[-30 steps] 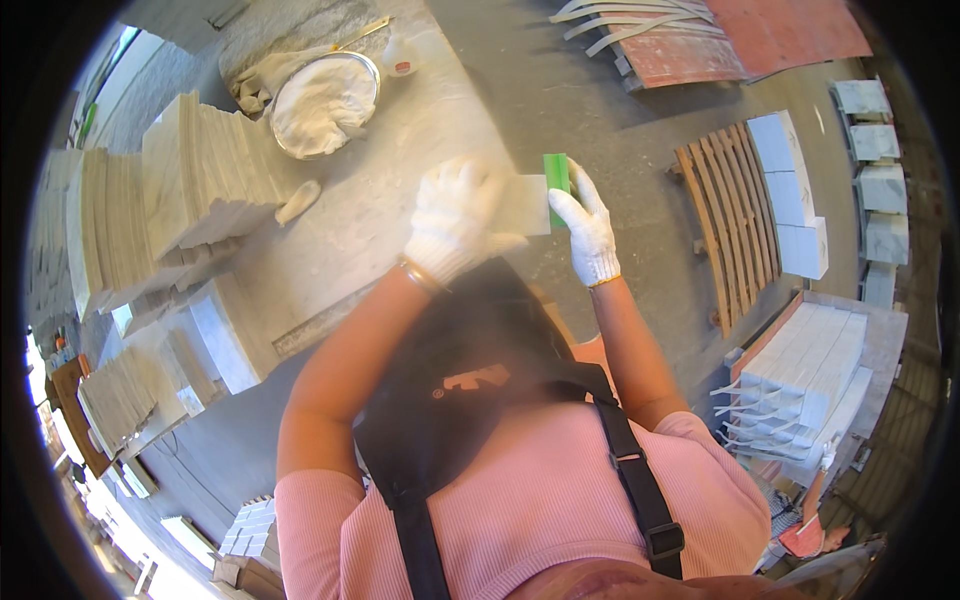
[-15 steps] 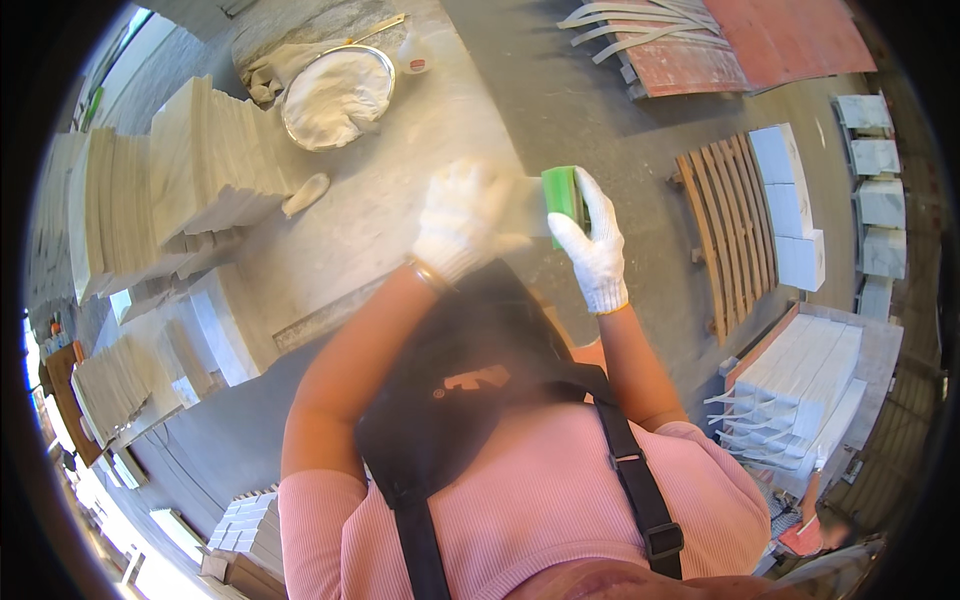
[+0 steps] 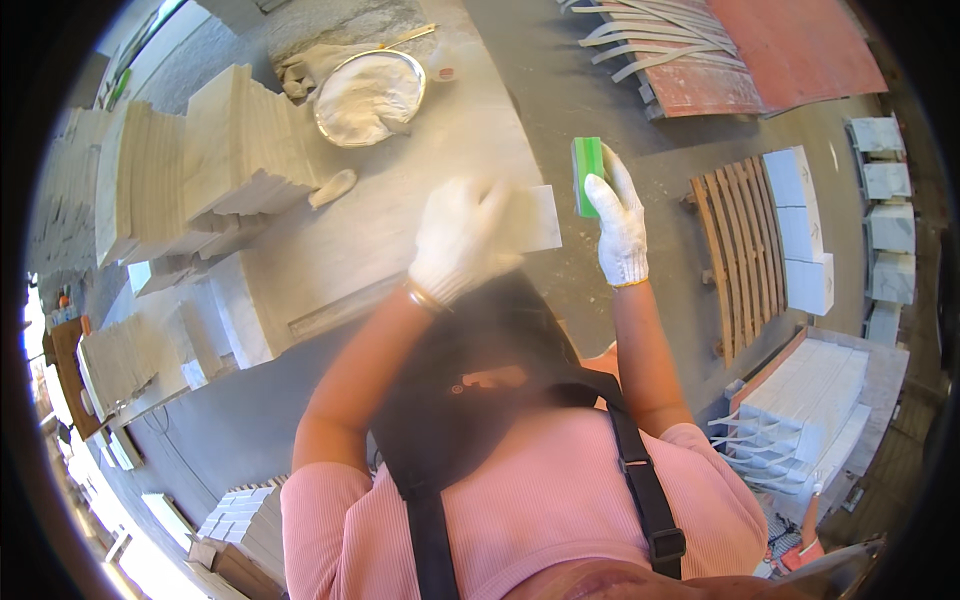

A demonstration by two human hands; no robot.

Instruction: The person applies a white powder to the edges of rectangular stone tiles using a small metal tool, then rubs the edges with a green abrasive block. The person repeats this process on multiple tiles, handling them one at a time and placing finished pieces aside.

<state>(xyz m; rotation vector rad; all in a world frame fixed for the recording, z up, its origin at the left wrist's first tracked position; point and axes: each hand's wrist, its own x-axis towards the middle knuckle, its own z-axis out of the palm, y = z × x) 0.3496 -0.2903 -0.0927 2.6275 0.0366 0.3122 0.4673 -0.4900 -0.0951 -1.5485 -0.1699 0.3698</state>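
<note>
My left hand (image 3: pixel 458 235), in a white knit glove, is closed on a flat pale stone tile (image 3: pixel 537 218) over the edge of the worktable (image 3: pixel 400 215). The tile's far end sticks out to the right past the fingers. In my right hand (image 3: pixel 622 228), also gloved, a green block (image 3: pixel 587 176) is gripped upright between thumb and fingers. A gap separates this block from the tile's right edge. Whether the block is a sponge or a sanding block, I cannot tell.
Stacks of pale tiles (image 3: pixel 235 145) stand on the table's left. Beyond them sits a round basin (image 3: pixel 318 115) of white material, beside a small pale object (image 3: pixel 333 188). A wooden pallet (image 3: pixel 735 262) with white boxes (image 3: pixel 792 215) and strapped stacks (image 3: pixel 805 390) lie right.
The green block has moved away from the tile, to the right and up, with my right hand. More of the tile shows. The whole view has shifted slightly.
</note>
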